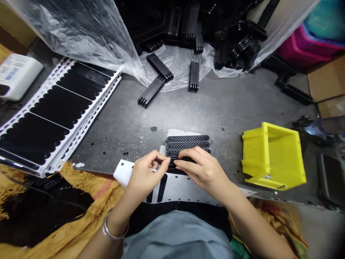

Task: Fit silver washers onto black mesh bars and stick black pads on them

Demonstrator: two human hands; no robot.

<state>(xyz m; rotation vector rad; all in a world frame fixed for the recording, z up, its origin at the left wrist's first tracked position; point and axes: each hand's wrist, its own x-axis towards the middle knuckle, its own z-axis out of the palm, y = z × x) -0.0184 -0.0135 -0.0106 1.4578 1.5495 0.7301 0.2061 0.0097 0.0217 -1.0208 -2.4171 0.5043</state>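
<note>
Both hands meet at the front of the bench over a small black strip (175, 162), mostly covered by the fingers. My left hand (149, 169) pinches its left end between thumb and forefinger. My right hand (203, 171) is closed at the strip too, its fingertips close to my left thumb. Just beyond lies a black plastic part with several lattice bars (188, 138), partly under the right fingers. Beneath my hands is a white backing sheet (185, 189) with a row of small holes and two black rounded strips (162, 187) on it.
Stacked white sheets of black strips (61, 104) lie at left. Loose black slotted blocks (194, 76) lie ahead, before a plastic bag (91, 36) of more. A yellow bin (253, 154) stands right, near a dark phone-like object (331, 176). A white device (18, 75) sits far left.
</note>
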